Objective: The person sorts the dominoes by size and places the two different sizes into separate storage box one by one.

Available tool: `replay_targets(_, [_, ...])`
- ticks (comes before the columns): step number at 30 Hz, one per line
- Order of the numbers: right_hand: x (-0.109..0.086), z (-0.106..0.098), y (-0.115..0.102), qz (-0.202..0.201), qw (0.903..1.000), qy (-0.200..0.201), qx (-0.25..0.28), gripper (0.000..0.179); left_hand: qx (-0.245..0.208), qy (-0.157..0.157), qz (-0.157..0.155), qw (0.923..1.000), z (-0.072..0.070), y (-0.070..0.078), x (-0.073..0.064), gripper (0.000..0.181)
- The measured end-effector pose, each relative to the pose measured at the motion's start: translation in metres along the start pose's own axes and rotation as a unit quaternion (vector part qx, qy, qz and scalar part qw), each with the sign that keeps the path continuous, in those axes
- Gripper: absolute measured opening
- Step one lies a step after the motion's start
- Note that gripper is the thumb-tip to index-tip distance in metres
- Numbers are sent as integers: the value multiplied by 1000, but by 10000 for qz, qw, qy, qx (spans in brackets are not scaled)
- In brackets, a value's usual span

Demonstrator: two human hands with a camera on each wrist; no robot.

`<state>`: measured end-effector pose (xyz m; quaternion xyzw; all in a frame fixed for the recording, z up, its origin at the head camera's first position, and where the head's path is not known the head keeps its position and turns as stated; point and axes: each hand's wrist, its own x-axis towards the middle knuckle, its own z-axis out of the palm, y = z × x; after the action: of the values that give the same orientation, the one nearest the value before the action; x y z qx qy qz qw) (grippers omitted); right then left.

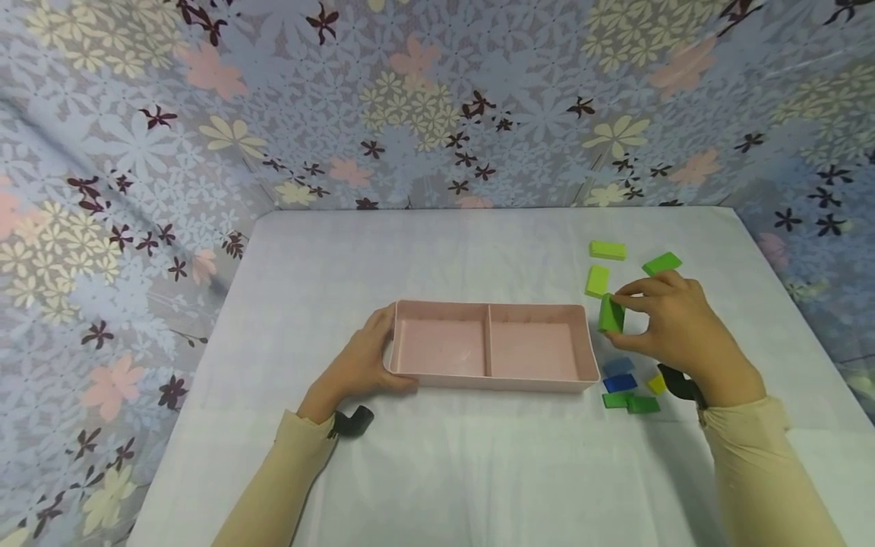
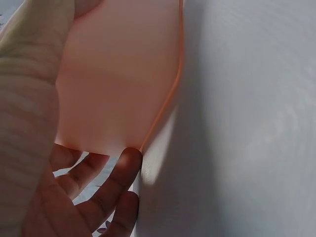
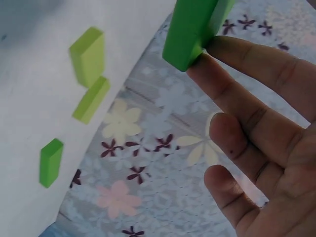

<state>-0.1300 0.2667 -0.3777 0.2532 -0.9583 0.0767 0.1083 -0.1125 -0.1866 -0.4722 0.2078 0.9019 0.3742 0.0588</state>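
Note:
A pink two-compartment box [image 1: 488, 382] stands on the white table, both compartments bare inside. My left hand [image 1: 365, 358] grips its left end, thumb along the front wall and fingers round the end and back corner; in the left wrist view the fingertips touch the pink wall [image 2: 123, 74]. Just right of the box, my right hand [image 1: 673, 327] pinches a green block [image 1: 611, 314] between thumb and fingers, held raised. In the right wrist view the same green block [image 3: 190, 32] shows at the fingertips.
Behind the right hand lie two lime blocks [image 1: 608, 250] and another green block [image 1: 661, 264]. Nearer the front are blue blocks [image 1: 620, 382], a yellow block [image 1: 657, 384] and two darker green blocks [image 1: 643, 404]. Flowered cloth [image 1: 437, 114] hangs behind the table.

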Motion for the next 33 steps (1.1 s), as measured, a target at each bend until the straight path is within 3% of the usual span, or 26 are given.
replay_targets(10, [6,-8,-15,-25,9999,-147,-24,57,-76,65,50,9999,0,1,0,125])
replay_targets(20, [15,-5,-28,-327,9993,152,116,54,-103,62,-2,9999,2,1,1,125])
replay_targets(33, [23,-3,-45,-431,9988,84,226,52,-100,-29,-117,9999,1,2,1,125])
